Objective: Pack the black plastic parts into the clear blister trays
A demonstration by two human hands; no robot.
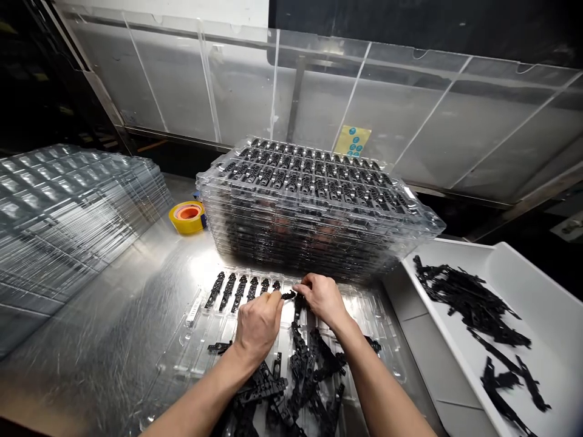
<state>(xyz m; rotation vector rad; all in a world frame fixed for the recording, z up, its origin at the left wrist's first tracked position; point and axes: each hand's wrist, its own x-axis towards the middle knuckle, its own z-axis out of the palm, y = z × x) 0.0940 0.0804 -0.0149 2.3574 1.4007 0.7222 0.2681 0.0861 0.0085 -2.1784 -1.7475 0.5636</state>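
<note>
My left hand [257,324] and my right hand [322,296] meet over a clear plastic tray [200,340] lying on the steel table. Both pinch one small black plastic part [288,295] between their fingertips, above the tray's top row. Several black parts [232,291] sit in that row's pockets, left of my hands. A loose heap of black parts [300,376] lies on the tray between my forearms.
Behind the tray stands a tall stack of filled clear trays [314,206]. Empty clear trays [68,212] are stacked at the left. A yellow tape roll [187,217] lies near them. A white bin [537,303] at the right holds more black parts. Clear acrylic panels close the back.
</note>
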